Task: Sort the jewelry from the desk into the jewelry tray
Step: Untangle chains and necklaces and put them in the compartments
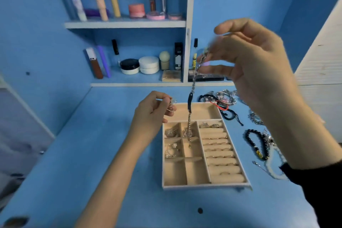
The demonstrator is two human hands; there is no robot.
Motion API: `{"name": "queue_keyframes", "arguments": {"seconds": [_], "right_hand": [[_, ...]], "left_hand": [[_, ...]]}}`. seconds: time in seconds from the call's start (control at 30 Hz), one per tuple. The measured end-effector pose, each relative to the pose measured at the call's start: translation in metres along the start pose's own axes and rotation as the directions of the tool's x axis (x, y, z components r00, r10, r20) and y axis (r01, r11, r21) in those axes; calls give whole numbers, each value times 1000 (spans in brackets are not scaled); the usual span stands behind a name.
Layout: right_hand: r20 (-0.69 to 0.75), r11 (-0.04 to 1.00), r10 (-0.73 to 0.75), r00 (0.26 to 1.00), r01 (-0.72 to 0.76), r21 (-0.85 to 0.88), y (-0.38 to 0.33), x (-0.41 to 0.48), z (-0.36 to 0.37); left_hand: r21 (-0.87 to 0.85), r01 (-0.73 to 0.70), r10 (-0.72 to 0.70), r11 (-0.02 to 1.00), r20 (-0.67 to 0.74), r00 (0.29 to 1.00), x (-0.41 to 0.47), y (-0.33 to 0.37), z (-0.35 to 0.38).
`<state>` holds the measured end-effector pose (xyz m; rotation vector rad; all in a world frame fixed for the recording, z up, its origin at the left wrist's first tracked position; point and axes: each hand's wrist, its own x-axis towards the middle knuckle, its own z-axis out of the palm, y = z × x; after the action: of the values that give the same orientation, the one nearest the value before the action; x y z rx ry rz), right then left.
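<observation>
Above the beige jewelry tray (204,185) on the blue desk (103,163), the right hand (257,65) pinches a dangling silver chain (192,87), while the left hand (151,114) grips a small silver piece (172,104); bracelets (257,142) lie right of the tray.

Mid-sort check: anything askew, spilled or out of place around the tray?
Nothing spilled or broken. The unsorted jewelry heap is tangled by the tray's far right corner, and a black cord bracelet lies against that rim. The chain dangles from the right hand over the tray.
</observation>
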<state>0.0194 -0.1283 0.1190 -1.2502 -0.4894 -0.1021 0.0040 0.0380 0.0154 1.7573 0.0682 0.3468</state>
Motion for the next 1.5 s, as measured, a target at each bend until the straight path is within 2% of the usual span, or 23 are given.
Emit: {"name": "queue_keyframes", "arguments": {"seconds": [0.27,0.47,0.77,0.87,0.93,1.0,1.1,1.27,1.37,1.5], "right_hand": [[137,991,133,982,-130,-32,30,-21,28],[179,969,245,953,-233,-89,51,-38,30],[236,875,425,874,-331,-353,79,-67,22],[291,820,434,853,-240,-520,88,-74,16],[334,776,391,858,-113,-620,94,-77,14],[373,693,341,863,37,-720,99,-78,12],[411,535,347,843,182,-825,101,-79,10],[434,366,216,875,339,-866,106,-74,8],[459,299,300,836,374,-878,108,-70,9],[507,271,344,790,434,-859,113,-71,11]], "left_hand": [[21,14,-14,1000,-10,1000,-6,-8,-14],[42,-14,13,999,11,1000,-7,-15,-17],[49,-13,12,999,14,1000,-7,-19,-12],[23,19,-19,1000,15,1000,-8,-18,-10],[9,36,-37,999,21,999,-9,-18,-8],[6,44,-44,999,25,999,-9,-18,-7],[16,52,-52,999,34,998,-10,-18,-6],[22,54,-55,998,37,998,-11,-17,-7],[21,56,-57,998,41,998,-12,-16,-7],[18,61,-61,998,40,997,-12,-16,-8]]}}
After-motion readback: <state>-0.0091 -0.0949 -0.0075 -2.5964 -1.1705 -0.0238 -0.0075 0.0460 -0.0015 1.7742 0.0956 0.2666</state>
